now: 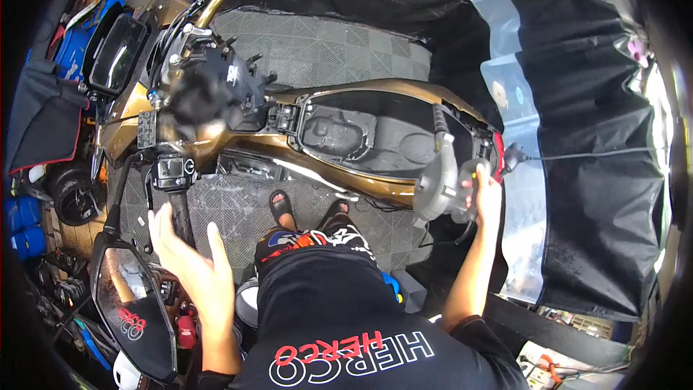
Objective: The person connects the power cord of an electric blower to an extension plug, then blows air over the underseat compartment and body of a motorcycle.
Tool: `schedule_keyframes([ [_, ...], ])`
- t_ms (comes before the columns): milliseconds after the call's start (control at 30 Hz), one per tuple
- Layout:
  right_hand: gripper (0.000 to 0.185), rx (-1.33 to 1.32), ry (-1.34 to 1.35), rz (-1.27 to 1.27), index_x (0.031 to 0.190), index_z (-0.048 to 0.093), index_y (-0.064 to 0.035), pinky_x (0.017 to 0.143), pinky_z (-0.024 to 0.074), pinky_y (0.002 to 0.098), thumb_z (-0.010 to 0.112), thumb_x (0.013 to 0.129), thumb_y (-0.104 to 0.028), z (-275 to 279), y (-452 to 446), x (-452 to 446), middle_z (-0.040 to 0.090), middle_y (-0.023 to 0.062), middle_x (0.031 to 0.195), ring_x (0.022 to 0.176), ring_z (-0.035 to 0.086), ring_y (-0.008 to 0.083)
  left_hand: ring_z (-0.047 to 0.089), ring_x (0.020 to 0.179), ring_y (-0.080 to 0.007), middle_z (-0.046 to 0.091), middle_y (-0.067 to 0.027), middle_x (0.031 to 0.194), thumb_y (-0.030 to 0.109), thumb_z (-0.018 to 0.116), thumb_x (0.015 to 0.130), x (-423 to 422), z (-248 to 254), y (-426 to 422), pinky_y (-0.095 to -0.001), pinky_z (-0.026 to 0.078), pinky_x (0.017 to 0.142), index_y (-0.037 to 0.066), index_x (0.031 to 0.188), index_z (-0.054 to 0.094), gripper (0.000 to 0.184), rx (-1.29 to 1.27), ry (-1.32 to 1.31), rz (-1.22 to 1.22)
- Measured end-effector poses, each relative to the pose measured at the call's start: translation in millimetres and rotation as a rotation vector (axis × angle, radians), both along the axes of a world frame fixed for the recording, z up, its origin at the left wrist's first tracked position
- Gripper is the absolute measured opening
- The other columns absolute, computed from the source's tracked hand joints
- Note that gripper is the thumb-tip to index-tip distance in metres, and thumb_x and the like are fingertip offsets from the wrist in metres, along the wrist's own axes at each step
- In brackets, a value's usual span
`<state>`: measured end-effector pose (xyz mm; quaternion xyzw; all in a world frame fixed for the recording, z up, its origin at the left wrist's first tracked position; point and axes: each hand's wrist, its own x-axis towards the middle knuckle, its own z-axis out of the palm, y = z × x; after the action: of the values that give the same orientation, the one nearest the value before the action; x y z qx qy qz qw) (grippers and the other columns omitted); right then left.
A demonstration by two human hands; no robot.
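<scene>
My right hand (pixel 486 198) is wrapped round the handle of a grey electric blower (pixel 434 189). The blower's dark nozzle (pixel 439 121) points away from me, over the rear of a gold and black scooter (pixel 346 182). Its seat is off or raised out of sight, and the black storage well (pixel 390 146) lies exposed. My left hand (pixel 193 260) is open, thumb apart from the fingers, just below the left handlebar switch housing (pixel 174 173). The black grip (pixel 182 220) runs beside its fingertips; whether they touch is unclear.
A mirror (pixel 133 310) stands at the lower left. Black and clear plastic curtains (pixel 512 137) hang on the right, with a black cord (pixel 577 156) stretched across them. A power strip (pixel 538 368) lies lower right. Tools and blue containers (pixel 25 217) crowd the left side.
</scene>
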<state>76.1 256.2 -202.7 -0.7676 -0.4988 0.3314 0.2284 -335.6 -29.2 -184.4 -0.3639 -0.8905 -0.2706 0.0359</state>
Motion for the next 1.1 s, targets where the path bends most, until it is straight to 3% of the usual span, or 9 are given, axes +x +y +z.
schedule_keyframes([
  [67, 0.053, -0.036, 0.070, 0.012, 0.107, 0.063, 0.0022, 0.038, 0.0426, 0.0264, 0.060, 0.097, -0.050, -3, 4, -8, 0.070, 0.0098, 0.077, 0.043, 0.053, 0.0116, 0.043, 0.133, -0.0392, 0.050, -0.0230, 0.133, 0.005, 0.064, 0.090, 17, 1, 0, -0.0494, 0.029, 0.114, -0.004, 0.133, 0.047, 0.046, 0.152, 0.021, -0.038],
  [100, 0.053, -0.056, 0.135, 0.017, 0.108, 0.063, 0.0019, 0.038, 0.0427, 0.0262, 0.060, 0.097, -0.050, -6, 6, -12, 0.070, 0.0098, 0.077, 0.043, 0.053, 0.0117, 0.049, 0.125, -0.0349, 0.054, -0.0200, 0.125, 0.000, 0.061, 0.089, 27, -8, 3, -0.0455, 0.034, 0.110, -0.003, 0.123, 0.052, 0.035, 0.349, -0.120, -0.087],
  [300, 0.048, -0.146, 0.444, 0.107, 0.111, 0.062, 0.0040, 0.045, 0.0499, 0.0282, 0.060, 0.099, -0.042, -20, 12, -45, 0.073, 0.0157, 0.090, 0.049, 0.061, 0.0165, 0.061, 0.103, -0.0196, 0.063, -0.0099, 0.109, 0.010, 0.062, 0.095, 98, -100, 99, -0.0359, 0.048, 0.094, 0.002, 0.110, 0.058, 0.017, 0.290, -1.129, -0.337],
  [433, 0.052, -0.254, 0.656, 0.162, 0.117, 0.057, 0.0081, 0.047, 0.0537, 0.0312, 0.062, 0.098, -0.040, -27, 18, -52, 0.072, 0.0185, 0.099, 0.053, 0.066, 0.0208, 0.052, 0.126, -0.0215, 0.056, -0.0129, 0.134, 0.032, 0.056, 0.103, 147, -202, 196, -0.0383, 0.040, 0.107, 0.003, 0.134, 0.050, 0.042, 0.208, -1.212, -0.573],
  [500, 0.051, -0.288, 0.709, 0.169, 0.116, 0.055, 0.0101, 0.050, 0.0571, 0.0326, 0.063, 0.099, -0.037, -18, 17, -48, 0.071, 0.0190, 0.101, 0.055, 0.068, 0.0232, 0.043, 0.136, -0.0226, 0.046, -0.0105, 0.149, 0.045, 0.049, 0.104, 157, -228, 234, -0.0376, 0.032, 0.114, 0.005, 0.149, 0.039, 0.061, 0.070, -1.776, -0.598],
  [633, 0.054, -0.305, 0.805, 0.122, 0.125, 0.053, 0.0098, 0.062, 0.0624, 0.0358, 0.061, 0.099, -0.038, -21, 18, -4, 0.068, 0.0206, 0.112, 0.068, 0.072, 0.0279, 0.046, 0.134, -0.0236, 0.050, -0.0099, 0.146, 0.048, 0.050, 0.103, 202, -202, 257, -0.0397, 0.031, 0.115, 0.006, 0.149, 0.041, 0.063, -0.023, -1.906, -0.657],
  [767, 0.064, -0.177, 1.194, 0.138, 0.138, 0.046, 0.0101, 0.089, 0.0591, 0.0454, 0.048, 0.100, -0.042, -13, 29, 61, 0.058, 0.0255, 0.132, 0.111, 0.066, 0.0420, 0.050, 0.130, -0.0258, 0.054, -0.0127, 0.141, 0.047, 0.052, 0.102, 254, -161, 278, -0.0450, 0.039, 0.112, 0.005, 0.144, 0.045, 0.060, 0.009, -2.144, -0.539],
  [933, 0.087, -0.057, 1.092, 0.434, 0.141, 0.041, 0.0161, 0.097, 0.0545, 0.0441, 0.056, 0.092, -0.055, 0, 59, 149, 0.052, 0.0319, 0.139, 0.117, 0.063, 0.0407, 0.054, 0.129, -0.0261, 0.055, -0.0137, 0.140, 0.047, 0.054, 0.102, 315, -137, 307, -0.0466, 0.044, 0.109, 0.003, 0.142, 0.045, 0.060, 0.053, -2.275, -0.780],
  [1100, 0.055, -0.023, 0.863, 0.442, 0.142, 0.049, 0.0055, 0.085, 0.0581, 0.0317, 0.064, 0.095, -0.020, 47, 73, 180, 0.063, 0.0164, 0.131, 0.108, 0.068, 0.0235, 0.054, 0.129, -0.0250, 0.055, -0.0118, 0.139, 0.048, 0.053, 0.102, 363, -124, 333, -0.0459, 0.042, 0.111, 0.005, 0.142, 0.046, 0.059, 0.106, -2.302, -0.882],
])
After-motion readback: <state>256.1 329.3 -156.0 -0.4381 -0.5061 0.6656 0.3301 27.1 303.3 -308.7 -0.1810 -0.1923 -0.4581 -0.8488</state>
